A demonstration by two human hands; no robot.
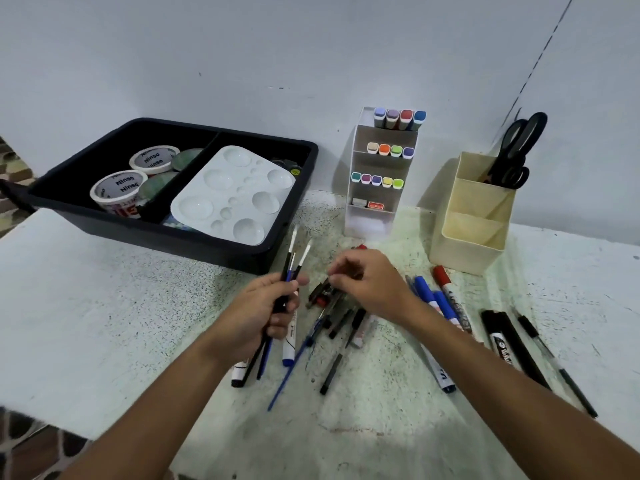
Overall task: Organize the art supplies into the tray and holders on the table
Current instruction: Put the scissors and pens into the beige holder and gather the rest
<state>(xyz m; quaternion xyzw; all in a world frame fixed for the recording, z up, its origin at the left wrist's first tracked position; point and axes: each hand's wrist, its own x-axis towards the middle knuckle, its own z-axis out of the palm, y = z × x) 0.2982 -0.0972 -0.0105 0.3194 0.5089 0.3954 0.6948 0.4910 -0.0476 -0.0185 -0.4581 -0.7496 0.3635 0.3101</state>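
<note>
Tapes and palette fill the tray (298,202) upper left; loose pens (341,323) remain on the surface. Left hand (266,313) grips brushes (294,258); right hand (367,282) pinches into the pile.

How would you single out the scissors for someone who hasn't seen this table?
Find the cream holder at the table's back right, beside the white marker rack. The scissors stand handles-up in its rearmost compartment. They are all black, and the only thing in that holder.
</note>
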